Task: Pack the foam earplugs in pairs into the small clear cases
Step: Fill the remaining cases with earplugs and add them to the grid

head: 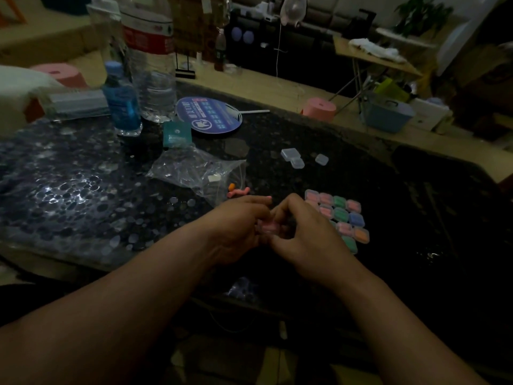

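Pink foam earplugs (268, 226) sit in a small clear plastic case (261, 230), pinched by both the left hand (236, 232) and right hand (305, 236) over the dark table (361, 168). Fingers (283, 211) hide its lid in the dim light.

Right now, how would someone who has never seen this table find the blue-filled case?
On the dark table, look right of the right hand for the block of filled cases. On that block's right edge, between a pink case farther off and an orange case nearer, sits the blue case, the only blue one there.
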`<move>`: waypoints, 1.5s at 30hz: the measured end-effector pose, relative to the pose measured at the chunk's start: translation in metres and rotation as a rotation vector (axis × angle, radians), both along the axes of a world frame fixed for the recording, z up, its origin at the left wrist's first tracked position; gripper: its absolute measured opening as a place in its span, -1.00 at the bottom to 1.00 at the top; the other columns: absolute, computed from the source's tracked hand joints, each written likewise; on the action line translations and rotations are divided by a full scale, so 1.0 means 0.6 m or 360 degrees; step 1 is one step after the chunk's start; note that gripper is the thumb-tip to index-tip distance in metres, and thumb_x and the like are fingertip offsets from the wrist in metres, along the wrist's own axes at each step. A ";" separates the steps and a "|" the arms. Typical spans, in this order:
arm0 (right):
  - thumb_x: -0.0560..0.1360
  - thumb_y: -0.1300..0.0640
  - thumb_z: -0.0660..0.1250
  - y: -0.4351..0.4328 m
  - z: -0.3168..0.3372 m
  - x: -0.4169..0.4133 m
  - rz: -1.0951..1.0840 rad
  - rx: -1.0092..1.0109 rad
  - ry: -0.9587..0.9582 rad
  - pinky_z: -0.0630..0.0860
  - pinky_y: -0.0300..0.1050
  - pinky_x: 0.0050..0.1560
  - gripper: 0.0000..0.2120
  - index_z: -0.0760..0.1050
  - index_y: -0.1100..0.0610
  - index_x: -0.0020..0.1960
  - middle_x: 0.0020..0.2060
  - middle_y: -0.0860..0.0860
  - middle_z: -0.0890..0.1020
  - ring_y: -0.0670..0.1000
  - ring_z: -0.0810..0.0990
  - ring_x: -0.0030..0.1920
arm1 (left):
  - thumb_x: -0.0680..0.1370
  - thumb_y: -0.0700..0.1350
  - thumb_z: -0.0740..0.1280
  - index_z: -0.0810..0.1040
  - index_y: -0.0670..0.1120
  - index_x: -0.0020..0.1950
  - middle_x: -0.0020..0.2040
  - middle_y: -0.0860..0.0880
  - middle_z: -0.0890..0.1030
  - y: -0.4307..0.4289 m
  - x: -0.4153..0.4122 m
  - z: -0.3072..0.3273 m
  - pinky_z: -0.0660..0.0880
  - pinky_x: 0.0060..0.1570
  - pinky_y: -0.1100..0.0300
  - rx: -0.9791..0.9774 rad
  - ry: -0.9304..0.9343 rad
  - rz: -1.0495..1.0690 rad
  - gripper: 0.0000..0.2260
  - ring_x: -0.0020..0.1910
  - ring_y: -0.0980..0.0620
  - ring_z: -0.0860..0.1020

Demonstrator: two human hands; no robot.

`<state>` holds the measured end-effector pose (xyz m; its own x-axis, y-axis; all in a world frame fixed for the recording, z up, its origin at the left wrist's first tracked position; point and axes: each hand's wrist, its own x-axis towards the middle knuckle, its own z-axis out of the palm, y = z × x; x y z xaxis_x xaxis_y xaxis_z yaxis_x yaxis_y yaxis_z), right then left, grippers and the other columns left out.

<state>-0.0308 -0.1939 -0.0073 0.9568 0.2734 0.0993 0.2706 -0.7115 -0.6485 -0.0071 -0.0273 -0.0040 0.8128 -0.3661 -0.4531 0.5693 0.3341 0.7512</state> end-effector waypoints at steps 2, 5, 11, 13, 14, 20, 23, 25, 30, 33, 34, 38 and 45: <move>0.53 -0.14 0.50 -0.003 0.006 -0.003 -0.0045 -0.0003 0.0039 0.66 0.03 -0.07 -0.74 0.43 -0.16 0.03 -0.02 -0.12 0.64 -0.14 0.65 -0.05 | 0.62 -0.30 0.23 0.45 -0.19 0.45 0.20 -0.19 0.64 0.002 -0.004 0.000 0.63 0.11 -0.01 0.0015 0.0026 -0.0095 -0.62 0.13 -0.12 0.64; 0.54 -0.11 0.50 -0.010 0.013 -0.003 -0.0071 0.0006 0.0010 0.66 0.01 -0.02 -0.71 0.41 -0.22 0.11 0.03 -0.15 0.61 -0.19 0.63 -0.01 | 0.62 -0.19 0.29 0.59 -0.19 0.22 0.10 -0.19 0.57 0.004 -0.012 0.002 0.65 0.03 0.01 0.0098 -0.0005 -0.0312 -0.79 0.05 -0.10 0.59; 0.44 -0.31 0.53 -0.013 0.010 -0.008 -0.0074 -0.0091 0.0059 0.56 -0.15 0.21 -0.19 0.24 -0.24 0.56 0.29 -0.21 0.47 -0.19 0.51 0.27 | 0.64 -0.30 0.24 0.56 -0.36 0.26 0.20 -0.34 0.62 -0.007 -0.014 -0.001 0.57 0.20 -0.09 0.0289 -0.0202 -0.0185 -0.76 0.05 -0.14 0.66; 0.49 -0.24 0.49 -0.011 0.010 -0.010 -0.0110 -0.0119 0.0049 0.59 -0.10 0.22 -0.34 0.29 -0.25 0.50 0.26 -0.22 0.48 -0.19 0.51 0.24 | 0.63 -0.30 0.27 0.63 -0.28 0.15 0.15 -0.34 0.64 -0.013 -0.015 -0.003 0.56 0.22 -0.10 0.0381 -0.0272 -0.0136 -0.82 0.03 -0.16 0.66; 0.52 -0.20 0.46 -0.011 0.010 -0.011 -0.0125 -0.0138 0.0026 0.59 -0.08 0.21 -0.44 0.34 -0.25 0.45 0.23 -0.22 0.50 -0.20 0.52 0.22 | 0.63 -0.30 0.28 0.66 -0.24 0.10 0.13 -0.34 0.65 -0.017 -0.015 -0.004 0.56 0.21 -0.11 0.0425 -0.0305 -0.0113 -0.83 0.02 -0.17 0.66; 0.58 -0.10 0.38 -0.019 0.010 -0.017 -0.0222 -0.0207 0.0057 0.61 -0.01 0.14 -0.75 0.50 -0.22 0.25 0.11 -0.21 0.52 -0.20 0.54 0.09 | 0.64 -0.31 0.26 0.67 -0.22 0.14 0.06 -0.33 0.69 -0.051 -0.017 -0.011 0.54 0.24 -0.14 0.0522 -0.0402 -0.0024 -0.79 0.15 -0.31 0.64; 0.57 -0.10 0.39 -0.025 0.013 -0.023 -0.0359 -0.0146 -0.0015 0.63 -0.01 0.08 -0.82 0.53 -0.19 0.16 0.05 -0.20 0.55 -0.20 0.55 0.04 | 0.64 -0.27 0.27 0.71 -0.17 0.04 -0.02 -0.25 0.73 -0.068 -0.020 -0.004 0.58 0.18 -0.11 0.0568 -0.0386 0.0021 -0.79 0.08 -0.25 0.68; 0.57 -0.08 0.38 -0.029 0.014 -0.029 -0.0445 -0.0110 -0.0041 0.64 0.02 0.04 -0.87 0.53 -0.19 0.11 0.00 -0.20 0.57 -0.19 0.57 0.00 | 0.62 -0.28 0.28 0.73 -0.15 -0.07 -0.08 -0.22 0.73 -0.080 -0.019 -0.003 0.62 0.10 -0.10 0.0575 -0.0381 0.0009 -0.77 0.02 -0.26 0.69; 0.59 -0.06 0.39 -0.046 0.017 -0.044 -0.0648 -0.0096 -0.0069 0.64 0.02 -0.12 -0.89 0.45 -0.15 -0.05 -0.16 -0.14 0.61 -0.17 0.60 -0.16 | 0.61 -0.18 0.33 0.69 -0.07 0.04 -0.15 -0.08 0.74 -0.114 -0.015 -0.004 0.63 -0.22 0.10 0.0600 -0.0342 -0.0040 -0.86 -0.18 0.00 0.72; 0.60 -0.06 0.38 -0.055 0.017 -0.049 -0.0699 -0.0115 -0.0078 0.61 0.01 -0.18 -0.84 0.42 -0.12 -0.08 -0.21 -0.13 0.60 -0.16 0.59 -0.22 | 0.59 -0.19 0.35 0.68 -0.14 -0.01 -0.26 -0.08 0.70 -0.131 -0.017 -0.003 0.49 -0.42 0.25 0.0579 -0.0356 -0.0018 -0.89 -0.39 0.13 0.63; 0.60 -0.06 0.38 -0.058 0.016 -0.050 -0.0701 -0.0115 -0.0088 0.62 0.03 -0.18 -0.85 0.42 -0.12 -0.08 -0.21 -0.13 0.60 -0.15 0.59 -0.22 | 0.60 -0.19 0.34 0.69 -0.14 -0.06 -0.29 -0.07 0.69 -0.135 -0.019 -0.001 0.48 -0.44 0.26 0.0585 -0.0364 -0.0011 -0.87 -0.41 0.13 0.62; 0.59 -0.03 0.41 -0.070 0.016 -0.051 -0.0680 -0.0030 -0.0038 0.63 0.01 -0.11 -0.84 0.42 -0.11 -0.07 -0.17 -0.14 0.60 -0.17 0.59 -0.16 | 0.62 -0.16 0.32 0.73 -0.11 -0.15 -0.26 -0.11 0.70 -0.146 -0.024 0.004 0.52 -0.29 0.14 0.0604 -0.0334 -0.0071 -0.78 -0.33 0.04 0.62; 0.53 -0.05 0.45 -0.138 0.016 -0.046 -0.0848 0.0025 0.0008 0.61 0.02 -0.12 -0.82 0.46 -0.07 -0.08 -0.15 -0.10 0.61 -0.09 0.61 -0.14 | 0.68 -0.12 0.21 0.54 -0.09 0.11 0.02 -0.11 0.71 -0.165 -0.043 0.033 0.66 0.05 -0.06 0.0403 -0.0192 -0.0056 -0.87 -0.08 -0.04 0.72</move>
